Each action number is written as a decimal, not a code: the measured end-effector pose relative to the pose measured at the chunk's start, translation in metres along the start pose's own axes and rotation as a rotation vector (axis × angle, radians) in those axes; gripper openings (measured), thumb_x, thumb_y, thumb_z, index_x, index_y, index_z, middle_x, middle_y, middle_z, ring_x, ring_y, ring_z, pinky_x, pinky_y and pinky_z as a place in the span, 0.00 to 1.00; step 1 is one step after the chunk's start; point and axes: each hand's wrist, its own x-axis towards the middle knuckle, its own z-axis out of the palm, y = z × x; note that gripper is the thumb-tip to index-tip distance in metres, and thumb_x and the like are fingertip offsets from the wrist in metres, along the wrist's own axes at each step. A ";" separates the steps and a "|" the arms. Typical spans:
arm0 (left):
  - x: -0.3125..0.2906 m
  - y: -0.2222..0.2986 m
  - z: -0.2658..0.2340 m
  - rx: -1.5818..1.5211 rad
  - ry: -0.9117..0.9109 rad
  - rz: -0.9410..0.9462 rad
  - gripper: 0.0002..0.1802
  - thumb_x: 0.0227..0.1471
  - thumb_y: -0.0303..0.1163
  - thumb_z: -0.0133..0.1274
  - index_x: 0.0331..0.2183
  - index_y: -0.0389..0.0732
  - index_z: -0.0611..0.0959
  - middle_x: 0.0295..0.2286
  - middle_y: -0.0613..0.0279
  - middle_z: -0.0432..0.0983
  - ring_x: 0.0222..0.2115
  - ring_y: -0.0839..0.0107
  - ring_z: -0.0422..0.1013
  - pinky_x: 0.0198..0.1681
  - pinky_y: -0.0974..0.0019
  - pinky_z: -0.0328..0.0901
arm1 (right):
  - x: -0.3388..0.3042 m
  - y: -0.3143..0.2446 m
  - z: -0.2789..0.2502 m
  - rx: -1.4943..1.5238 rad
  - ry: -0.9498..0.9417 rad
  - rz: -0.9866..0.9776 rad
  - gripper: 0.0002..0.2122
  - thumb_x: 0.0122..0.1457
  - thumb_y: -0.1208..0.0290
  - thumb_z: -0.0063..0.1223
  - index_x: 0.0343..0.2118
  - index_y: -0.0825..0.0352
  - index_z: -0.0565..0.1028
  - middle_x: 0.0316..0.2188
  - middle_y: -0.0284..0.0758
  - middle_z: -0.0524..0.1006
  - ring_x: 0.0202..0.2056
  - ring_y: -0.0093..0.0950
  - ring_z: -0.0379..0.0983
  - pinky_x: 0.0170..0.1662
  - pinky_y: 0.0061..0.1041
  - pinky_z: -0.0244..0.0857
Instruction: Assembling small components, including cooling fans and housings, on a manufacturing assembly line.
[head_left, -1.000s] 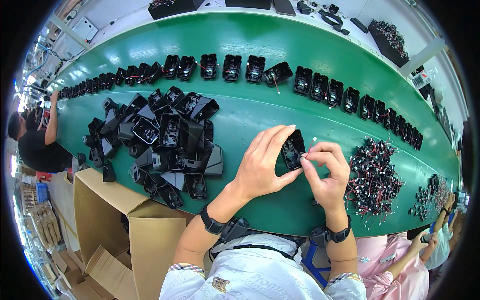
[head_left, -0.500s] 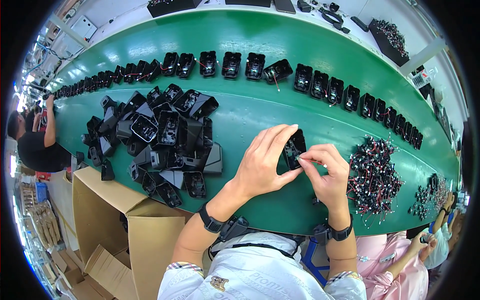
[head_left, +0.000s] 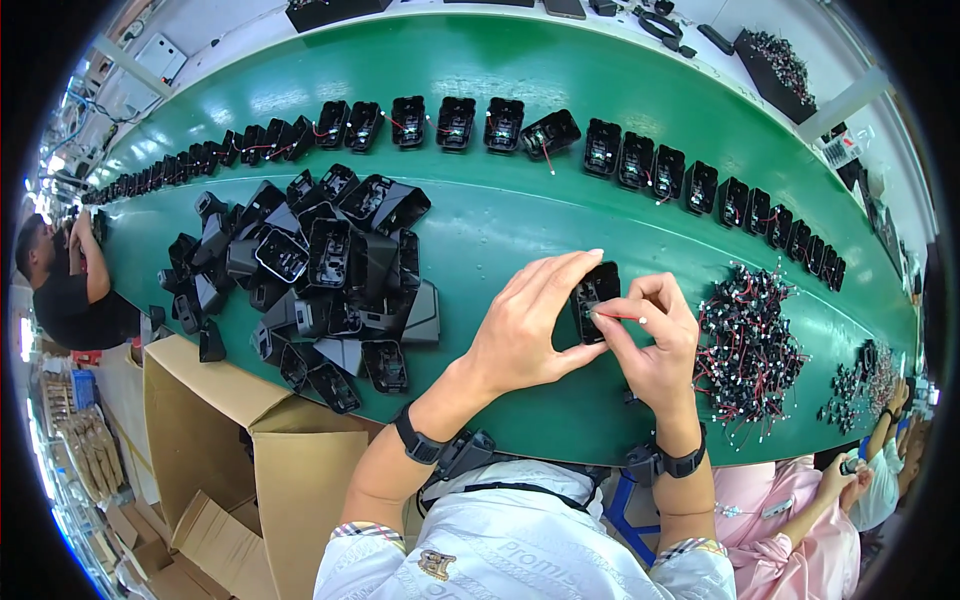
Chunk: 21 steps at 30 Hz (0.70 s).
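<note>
Just right of the middle, my left hand is closed around a black plastic housing, its hollow inside turned up. My right hand pinches a small part with red wires at the near right edge of that housing. The fingertips hide most of the part. To the right lies a heap of small wired connectors, red and black wires with white plugs. A pile of loose black housings rests to my left.
A long curved row of housings stands along the green table, some with red wires hanging out. An open cardboard box is below the near left edge. Other people sit at the far left and at right, beside a smaller connector heap.
My right fingers have shifted a little and curl more over the housing, and the red wire lies at a different angle. My left hand keeps its hold on the housing.
</note>
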 end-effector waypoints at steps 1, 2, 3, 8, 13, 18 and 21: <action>0.000 0.000 -0.001 -0.020 0.009 -0.004 0.48 0.35 0.31 0.74 0.60 0.37 0.74 0.52 0.49 0.76 0.52 0.50 0.73 0.56 0.52 0.68 | 0.000 -0.001 0.001 -0.001 0.000 0.001 0.08 0.47 0.79 0.71 0.32 0.65 0.85 0.29 0.34 0.72 0.28 0.26 0.72 0.31 0.25 0.67; 0.000 0.000 -0.002 -0.039 0.018 -0.007 0.48 0.35 0.31 0.73 0.59 0.37 0.74 0.53 0.50 0.76 0.52 0.50 0.73 0.56 0.52 0.68 | 0.000 -0.001 0.001 0.019 -0.002 0.017 0.08 0.48 0.79 0.71 0.32 0.65 0.85 0.30 0.34 0.72 0.28 0.26 0.72 0.31 0.25 0.67; 0.001 -0.001 -0.003 -0.041 0.018 -0.007 0.48 0.35 0.31 0.73 0.59 0.37 0.74 0.53 0.50 0.76 0.52 0.50 0.73 0.56 0.52 0.68 | 0.000 -0.001 0.001 0.039 -0.006 0.033 0.08 0.48 0.79 0.71 0.32 0.65 0.86 0.30 0.34 0.72 0.28 0.26 0.72 0.31 0.25 0.67; -0.001 -0.001 -0.003 0.024 0.027 0.048 0.47 0.35 0.31 0.74 0.59 0.38 0.74 0.53 0.51 0.76 0.52 0.51 0.74 0.56 0.51 0.68 | 0.000 0.004 -0.002 -0.037 -0.042 -0.008 0.08 0.48 0.77 0.71 0.33 0.63 0.86 0.36 0.36 0.74 0.33 0.27 0.73 0.35 0.26 0.69; 0.001 -0.001 -0.003 0.004 0.031 0.014 0.48 0.35 0.30 0.73 0.60 0.37 0.73 0.53 0.49 0.76 0.54 0.50 0.73 0.57 0.52 0.68 | 0.002 0.002 -0.006 -0.121 -0.049 -0.119 0.13 0.48 0.76 0.69 0.40 0.62 0.85 0.47 0.40 0.75 0.43 0.32 0.75 0.42 0.30 0.72; -0.001 0.001 -0.006 -0.067 0.026 -0.054 0.49 0.35 0.29 0.73 0.61 0.37 0.71 0.54 0.47 0.74 0.54 0.48 0.72 0.57 0.51 0.68 | 0.004 0.000 -0.008 0.114 -0.120 -0.073 0.23 0.48 0.72 0.67 0.49 0.69 0.77 0.59 0.46 0.72 0.53 0.41 0.75 0.47 0.34 0.75; -0.001 0.002 0.000 0.001 0.070 0.051 0.47 0.37 0.28 0.72 0.60 0.37 0.71 0.53 0.48 0.74 0.53 0.47 0.73 0.57 0.51 0.69 | 0.004 -0.006 -0.007 0.081 -0.153 -0.033 0.22 0.47 0.73 0.69 0.47 0.69 0.77 0.61 0.46 0.72 0.54 0.40 0.76 0.47 0.33 0.76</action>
